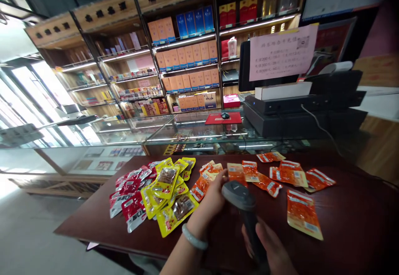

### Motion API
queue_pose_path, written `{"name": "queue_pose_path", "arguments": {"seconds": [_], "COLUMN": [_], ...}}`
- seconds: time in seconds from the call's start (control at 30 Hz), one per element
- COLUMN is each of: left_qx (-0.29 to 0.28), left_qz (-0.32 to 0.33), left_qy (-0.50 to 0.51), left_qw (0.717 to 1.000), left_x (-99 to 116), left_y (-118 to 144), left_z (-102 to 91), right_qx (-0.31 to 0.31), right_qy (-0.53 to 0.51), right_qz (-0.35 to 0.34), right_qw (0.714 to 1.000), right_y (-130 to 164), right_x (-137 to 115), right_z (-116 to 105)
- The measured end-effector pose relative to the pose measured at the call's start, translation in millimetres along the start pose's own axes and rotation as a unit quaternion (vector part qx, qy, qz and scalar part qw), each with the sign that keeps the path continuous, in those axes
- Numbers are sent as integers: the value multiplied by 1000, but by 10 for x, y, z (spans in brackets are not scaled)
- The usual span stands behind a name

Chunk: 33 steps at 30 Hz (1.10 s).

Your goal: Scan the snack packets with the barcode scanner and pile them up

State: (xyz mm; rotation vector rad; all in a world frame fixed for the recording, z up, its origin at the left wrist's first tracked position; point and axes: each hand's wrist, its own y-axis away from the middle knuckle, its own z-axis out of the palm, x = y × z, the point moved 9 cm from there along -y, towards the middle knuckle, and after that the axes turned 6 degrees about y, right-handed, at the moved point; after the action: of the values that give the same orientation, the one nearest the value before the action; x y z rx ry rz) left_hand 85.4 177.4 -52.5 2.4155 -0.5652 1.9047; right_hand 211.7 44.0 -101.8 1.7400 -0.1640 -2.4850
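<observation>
My right hand (pixel 268 248) grips the handle of a dark barcode scanner (pixel 241 198), its head pointing away from me over the table. My left hand (pixel 213 198), with a pale green bangle on the wrist, reaches to the orange snack packets (pixel 205 179) and touches one at the table's middle. Yellow snack packets (pixel 170 192) lie in a heap to the left of that hand, and red snack packets (pixel 131 194) further left. More orange packets (pixel 291 175) are scattered to the right, with one large orange packet (pixel 304 214) lying apart near the front.
The packets lie on a dark wooden table (pixel 358 225). Behind it runs a glass display counter (pixel 199 131) bearing a cash register (pixel 299 109) with a pink paper notice (pixel 282 52), and a red mouse pad (pixel 222 118). Shelves of boxes (pixel 187 55) line the back wall.
</observation>
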Motion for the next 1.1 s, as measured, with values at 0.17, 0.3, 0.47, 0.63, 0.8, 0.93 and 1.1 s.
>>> {"name": "queue_pose_path", "arguments": {"seconds": [0.17,0.3,0.47,0.63,0.8,0.93,1.1], "left_qx": [75,146,102,112,126,105,87], "left_qz": [39,-51,-103,-119,-54,-4,4], "left_qy": [-298,-511,-556,-520,-469,-412,-400], "left_qw": [951,846,818,839,873,905,912], "left_x": [224,142,-24,24,134,112,137], "left_y": [48,234,284,285,327,327,343], "left_z": [-246,-674,-739,-702,-591,-429,-363], "right_qx": [-24,-46,-38,-35,-45,-44,-22], "right_qy": [-8,-1,-1,1,8,4,4], "right_qz": [-3,-8,15,7,-16,-20,-12], "right_qw": [1000,999,999,999,999,999,1000], "right_y": [-68,-59,-36,-4,24,25,9], "right_x": [116,119,114,45,-58,-75,-55], "right_z": [-43,28,87,111,139,145,110]}}
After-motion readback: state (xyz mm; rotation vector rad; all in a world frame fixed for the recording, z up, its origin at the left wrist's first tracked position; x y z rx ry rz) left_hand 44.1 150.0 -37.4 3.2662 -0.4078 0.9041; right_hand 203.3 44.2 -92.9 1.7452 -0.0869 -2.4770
